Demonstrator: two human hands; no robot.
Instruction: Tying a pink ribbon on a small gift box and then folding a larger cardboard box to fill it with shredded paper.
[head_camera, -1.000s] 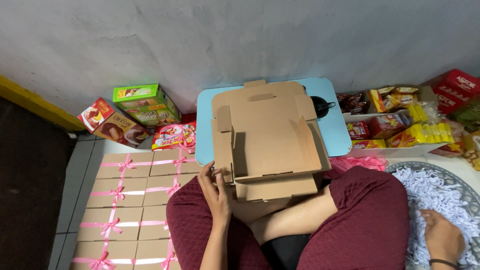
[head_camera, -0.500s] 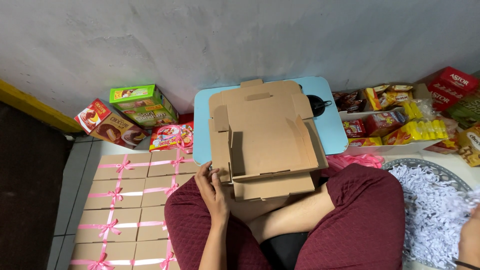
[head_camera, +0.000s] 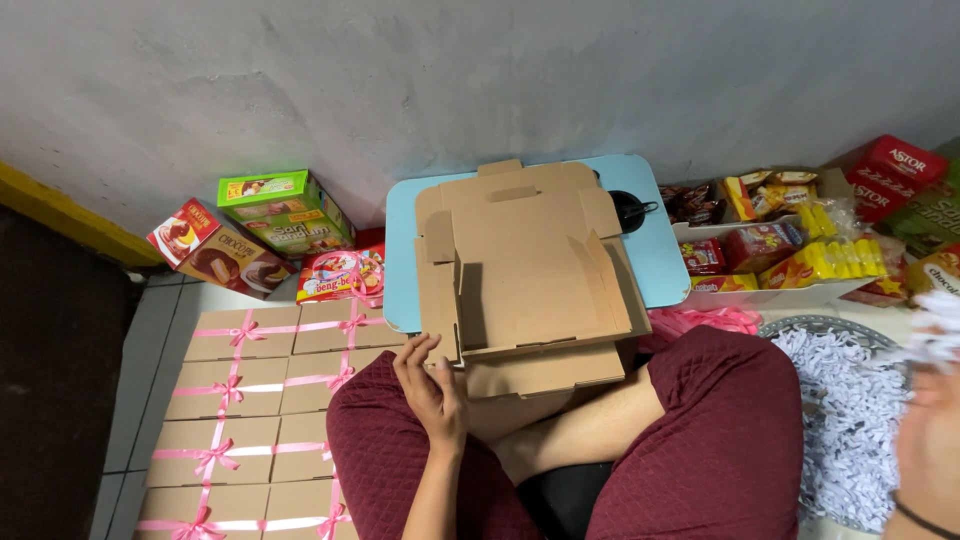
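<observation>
An open, flat brown cardboard box (head_camera: 530, 280) with raised side flaps lies on a small light-blue table (head_camera: 400, 250) and juts over my lap. My left hand (head_camera: 430, 385) rests against the box's near left corner, fingers curled on the front flap. At the right edge of the view, my blurred right hand (head_camera: 930, 440) is lifted, with a clump of white shredded paper (head_camera: 940, 335) in its fingers. Below it lies a round tray heaped with shredded paper (head_camera: 840, 400). I sit cross-legged in dark red shorts.
Several closed cardboard boxes tied with pink ribbon (head_camera: 250, 390) cover the floor on the left. Snack boxes (head_camera: 280, 210) stand by the wall. A white tray of snack packets (head_camera: 780, 250) and loose pink ribbon (head_camera: 700, 322) lie to the right. A black object (head_camera: 630, 210) sits behind the box.
My right hand has come up out of the shredded paper pile and risen along the right edge with shreds in it. The left hand and the box have stayed put.
</observation>
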